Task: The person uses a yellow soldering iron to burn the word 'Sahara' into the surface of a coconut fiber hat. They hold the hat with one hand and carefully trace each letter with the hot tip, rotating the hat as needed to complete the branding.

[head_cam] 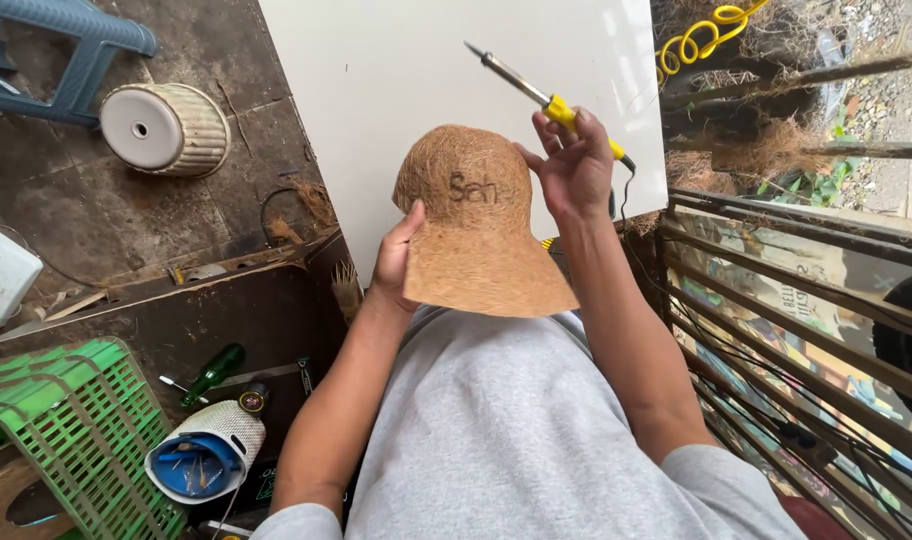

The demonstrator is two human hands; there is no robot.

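Note:
A brown cap made of coarse coconut fibre (476, 225) stands upright in front of me, with dark burnt letters on its crown. My left hand (394, 258) grips the cap's left edge near the brim. My right hand (573, 165) touches the cap's right side with the fingers while holding a soldering iron (536, 90) with a yellow handle. The iron's metal tip points up and to the left, away from the cap. A black cord runs down from the handle behind my right wrist.
A white board (376, 80) lies behind the cap. A green plastic crate (66, 430), a white woven cup of tools (208, 450), a green bottle (212, 372), a ribbed pot (166, 128) and a grey stool (66, 50) sit left. Metal bars (776, 290) line the right.

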